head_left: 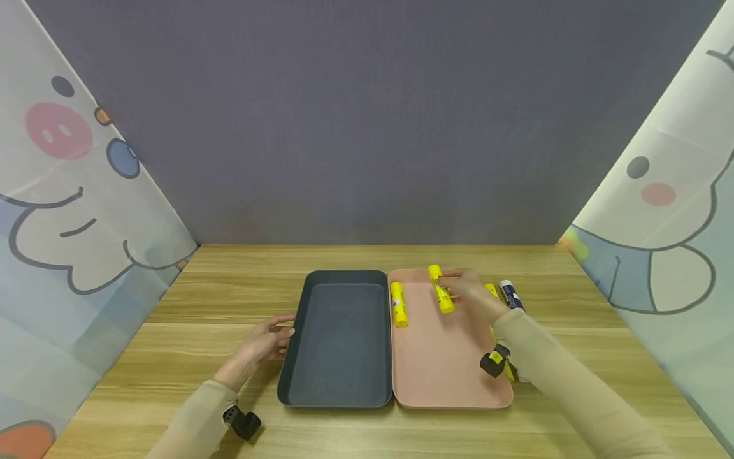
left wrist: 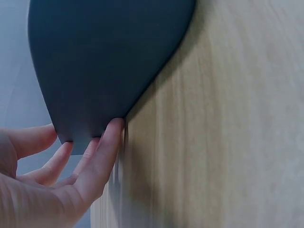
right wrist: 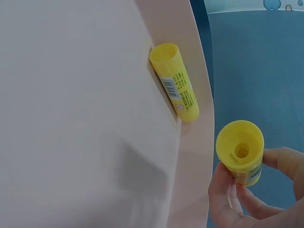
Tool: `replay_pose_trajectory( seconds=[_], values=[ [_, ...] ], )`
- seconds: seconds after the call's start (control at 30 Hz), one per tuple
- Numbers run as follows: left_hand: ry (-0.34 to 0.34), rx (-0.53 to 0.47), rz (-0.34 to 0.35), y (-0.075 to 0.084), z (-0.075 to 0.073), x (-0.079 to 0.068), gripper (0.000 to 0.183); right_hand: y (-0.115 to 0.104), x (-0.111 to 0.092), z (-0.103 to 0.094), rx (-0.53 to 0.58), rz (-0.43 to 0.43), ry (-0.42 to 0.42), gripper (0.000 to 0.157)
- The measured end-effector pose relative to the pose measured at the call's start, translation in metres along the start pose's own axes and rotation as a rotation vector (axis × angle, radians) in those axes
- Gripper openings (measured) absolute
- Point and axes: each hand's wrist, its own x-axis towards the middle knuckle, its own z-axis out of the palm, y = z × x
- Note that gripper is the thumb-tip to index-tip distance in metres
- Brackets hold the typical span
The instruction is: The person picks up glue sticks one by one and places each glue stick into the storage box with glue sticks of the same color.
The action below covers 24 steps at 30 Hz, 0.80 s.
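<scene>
My right hand pinches a yellow glue stick between thumb and fingers, above the far part of the pink tray. In the right wrist view the held glue stick points its hollow round end at the camera. A second yellow glue stick lies inside the pink tray, along its left wall. My left hand touches the left side of the dark grey tray. Its fingertips rest against that tray's outer wall, fingers fairly straight.
The two trays stand side by side on a wooden table. Right of the pink tray lie a dark blue, white-capped stick and yellow sticks, partly hidden by the right arm. A grey panel rises behind.
</scene>
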Motion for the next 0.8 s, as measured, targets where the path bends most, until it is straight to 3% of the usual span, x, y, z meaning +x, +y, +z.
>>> replay_pose_trajectory(
  seconds=[0.3, 0.63, 0.8],
  values=[
    [-0.014, -0.008, 0.015, -0.003, -0.001, 0.001, 0.043, 0.001, 0.003, 0.012, -0.016, -0.006, -0.022, 0.048],
    [-0.032, -0.035, -0.004, 0.015, 0.003, -0.011, 0.047, 0.007, 0.005, 0.021, -0.022, 0.007, 0.085, 0.042],
    [-0.070, -0.056, 0.014, 0.019, 0.002, -0.015, 0.050, 0.008, 0.005, 0.025, -0.024, 0.010, 0.072, 0.040]
  ],
)
